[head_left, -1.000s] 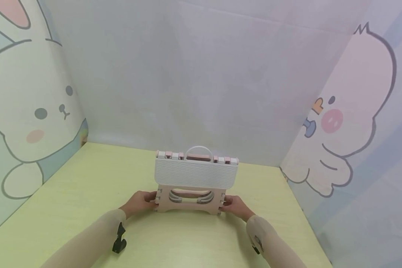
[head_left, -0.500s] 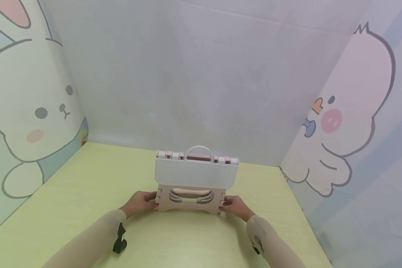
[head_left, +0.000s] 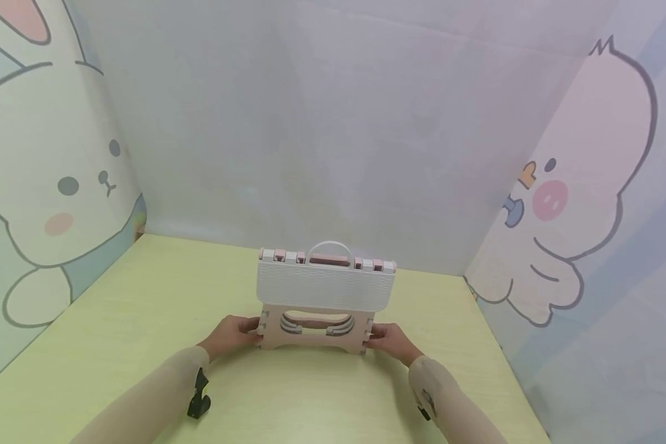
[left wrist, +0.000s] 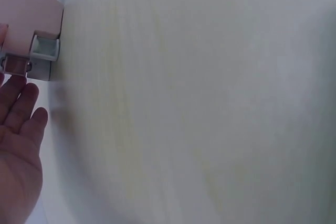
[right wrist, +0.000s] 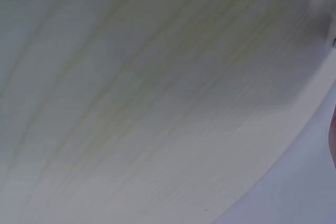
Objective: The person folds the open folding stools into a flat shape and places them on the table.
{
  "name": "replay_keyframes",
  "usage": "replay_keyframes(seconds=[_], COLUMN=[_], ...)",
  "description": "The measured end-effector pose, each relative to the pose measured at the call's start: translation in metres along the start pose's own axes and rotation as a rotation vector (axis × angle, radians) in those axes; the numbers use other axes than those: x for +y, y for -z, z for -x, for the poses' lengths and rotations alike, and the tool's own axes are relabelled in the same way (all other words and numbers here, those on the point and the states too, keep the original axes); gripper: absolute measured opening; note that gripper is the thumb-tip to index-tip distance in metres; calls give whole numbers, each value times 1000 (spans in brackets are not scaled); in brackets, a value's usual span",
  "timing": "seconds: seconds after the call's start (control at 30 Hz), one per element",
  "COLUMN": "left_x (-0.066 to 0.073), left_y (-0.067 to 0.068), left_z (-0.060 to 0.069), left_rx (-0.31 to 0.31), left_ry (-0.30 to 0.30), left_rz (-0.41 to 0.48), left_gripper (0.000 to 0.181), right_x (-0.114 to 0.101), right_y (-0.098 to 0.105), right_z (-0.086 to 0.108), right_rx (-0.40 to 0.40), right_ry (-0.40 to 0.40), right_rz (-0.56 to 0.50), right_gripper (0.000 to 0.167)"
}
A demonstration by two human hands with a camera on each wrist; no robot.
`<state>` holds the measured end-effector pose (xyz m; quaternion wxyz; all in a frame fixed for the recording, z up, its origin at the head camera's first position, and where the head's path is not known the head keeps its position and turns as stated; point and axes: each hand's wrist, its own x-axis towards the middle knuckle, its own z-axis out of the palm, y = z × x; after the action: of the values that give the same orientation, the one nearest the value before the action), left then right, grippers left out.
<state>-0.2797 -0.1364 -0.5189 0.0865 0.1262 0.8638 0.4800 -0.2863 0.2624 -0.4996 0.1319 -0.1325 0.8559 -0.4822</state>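
A pink and white folding step stool (head_left: pixel 324 285), folded flat, stands on edge on the table in the head view. Its white textured panel hangs over the pink leg panel, and a thin white carry handle (head_left: pixel 331 243) arches above. My left hand (head_left: pixel 230 336) holds the stool's lower left side. Its fingers (left wrist: pixel 23 106) reach the hinged edge in the left wrist view, with a bit of the thumb on the pink panel. At the lower right side my right hand (head_left: pixel 394 343) holds the other edge; its fingertips are partly hidden. Only a sliver of it enters the right wrist view.
The pale yellow table (head_left: pixel 311 401) spreads around the stool. A grey-white curtain (head_left: pixel 333 123) closes off the back, and cartoon-printed sheets (head_left: pixel 583 154) rise at both sides. Black straps (head_left: pixel 200 398) hang from the sleeves.
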Motion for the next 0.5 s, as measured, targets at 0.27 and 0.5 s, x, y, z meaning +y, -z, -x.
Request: replay_keyframes(seconds=[0.27,0.5], left_x=[0,-1], left_y=[2,1], left_z=[0,0], left_rx=[-6,1], left_ry=[-16,10], left_rz=[11,13], left_gripper=[48,49], right_x=[-2,-2], right_y=[1,0], right_z=[0,0], right_rx=[10,11], right_ry=[13,15], right_rz=[4,0], right_gripper=[40,37])
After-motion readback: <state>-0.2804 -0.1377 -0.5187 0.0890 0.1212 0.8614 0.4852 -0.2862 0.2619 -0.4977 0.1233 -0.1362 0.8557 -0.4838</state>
